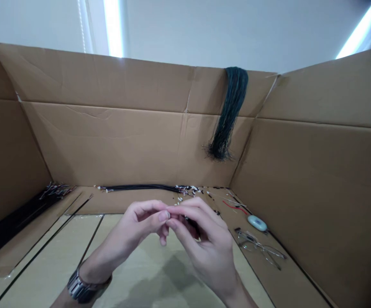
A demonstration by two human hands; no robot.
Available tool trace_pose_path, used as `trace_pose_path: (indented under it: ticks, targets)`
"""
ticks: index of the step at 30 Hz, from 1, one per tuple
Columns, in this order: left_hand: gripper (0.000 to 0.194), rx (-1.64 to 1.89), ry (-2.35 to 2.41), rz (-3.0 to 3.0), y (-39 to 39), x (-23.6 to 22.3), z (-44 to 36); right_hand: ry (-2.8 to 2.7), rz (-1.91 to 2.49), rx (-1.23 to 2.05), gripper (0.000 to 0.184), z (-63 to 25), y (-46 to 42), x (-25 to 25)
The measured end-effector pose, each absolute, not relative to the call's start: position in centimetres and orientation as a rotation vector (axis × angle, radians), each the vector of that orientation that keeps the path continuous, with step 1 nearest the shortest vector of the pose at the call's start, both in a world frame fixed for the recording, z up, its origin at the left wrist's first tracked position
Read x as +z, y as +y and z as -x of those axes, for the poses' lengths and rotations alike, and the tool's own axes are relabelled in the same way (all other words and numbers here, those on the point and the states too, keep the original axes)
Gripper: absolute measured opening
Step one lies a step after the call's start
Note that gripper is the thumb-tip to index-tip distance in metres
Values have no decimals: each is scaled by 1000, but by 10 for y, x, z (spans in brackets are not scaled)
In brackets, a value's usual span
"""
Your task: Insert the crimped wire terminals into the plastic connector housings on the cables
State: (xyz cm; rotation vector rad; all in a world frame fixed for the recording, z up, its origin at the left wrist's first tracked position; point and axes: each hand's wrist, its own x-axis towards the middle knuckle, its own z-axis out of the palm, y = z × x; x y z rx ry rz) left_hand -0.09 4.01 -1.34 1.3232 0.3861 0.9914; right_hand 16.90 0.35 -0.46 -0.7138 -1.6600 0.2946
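My left hand [148,224] and my right hand [204,237] meet at the fingertips above the middle of the work surface. Both are closed in a pinch, thumbs against index fingers. Whatever lies between the fingertips is too small or too hidden to name. A bit of something dark shows inside the curl of my right hand's fingers. Behind the hands lies a bundle of black cables [140,187], with small white connectors [191,188] around its right end.
Cardboard walls [108,141] enclose the surface. Dark green wires [233,107] hang over the back wall. Black cables [8,218] lie at left, near a single cable [47,241]. At right are eyeglasses [260,247], a pale oval object [257,223] and a red wire [235,207].
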Motion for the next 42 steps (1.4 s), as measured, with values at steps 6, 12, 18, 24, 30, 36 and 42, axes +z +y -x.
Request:
trace_pose_path:
  ticks: [6,12,18,24,30,36,42]
  targets:
    - [15,1044,434,-1346,37,-9,1,-1453,687,736,15,-166,1,-4]
    - [12,940,444,-1576,26,-1,4,-1137,614,996,6,-165,2,-6]
    - [14,896,629,-1852,19,-3,-3,-1196,622,993,10,-168,8,-4]
    - [18,869,405,-1374,16,-12,-15,-1236,642,1088,16,-169,5,-1]
    - [13,921,342,-1291,14,-11,-15,-1199,626,1082,12,-170,6,1]
    - [16,858,311,-1285,14,-13,-15,-1230,648,1126,5,-171,7,5]
    - [15,842,287,-1311,14,-16,-10,-1156,564,1192,13,-173,9,4]
